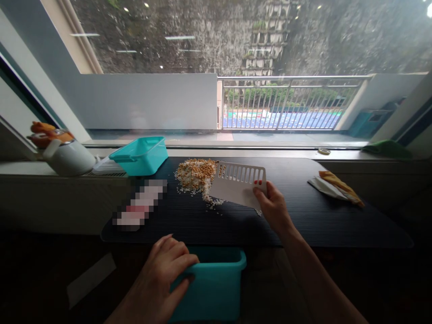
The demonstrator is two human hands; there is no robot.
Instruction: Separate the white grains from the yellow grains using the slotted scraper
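Note:
My right hand [272,202] grips a white slotted plastic scoop [232,191] by its right end, thumb on the near side and fingertips at the slots. The scoop's left edge is beside a pile of yellow beans and white rice-like grains [195,175] on the dark table [236,229]. Some white grains trail toward the near side under the scoop. Below the table's near edge is a turquoise bin [212,288]. My left hand [172,265] is closed over the bin's left rim, thumb outside and fingers on top. The bin's inside is dark.
A second turquoise basket [145,155] stands at the table's back left, near a grey pot with an orange figure [64,148]. A blurred-out flat item [141,207] lies at left, folded yellow and white cloths [337,188] at right. A window runs behind.

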